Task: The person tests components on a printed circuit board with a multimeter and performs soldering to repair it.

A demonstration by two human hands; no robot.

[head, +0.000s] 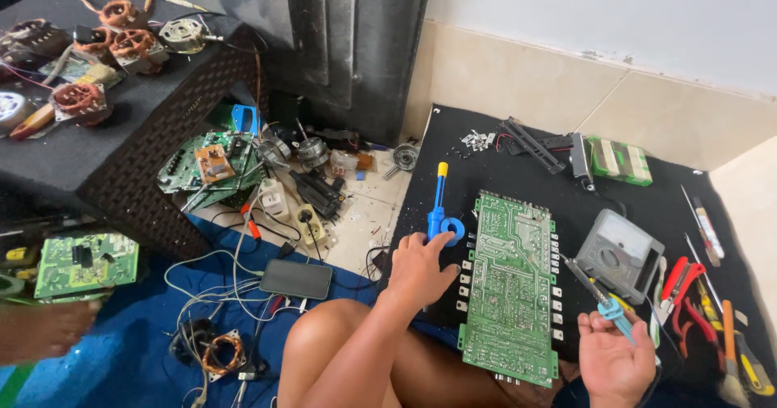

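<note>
One large green circuit board [511, 286] is lying on the black mat [486, 173], with three more green boards sitting off to the left: two [209, 165] stacked by the wicker stand and one [85, 262] at the edge. Four copper-wound motor coils [121, 40] are resting on the stand. One multimeter [619, 254], one phone [296, 278] and two blue tools [438, 210] [611, 307] are showing.

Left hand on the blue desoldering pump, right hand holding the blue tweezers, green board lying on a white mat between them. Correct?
One slip: the mat is black, not white, as the head view shows. The rest holds: left hand on the blue desoldering pump, right hand holding the blue tweezers, green board between them.
</note>
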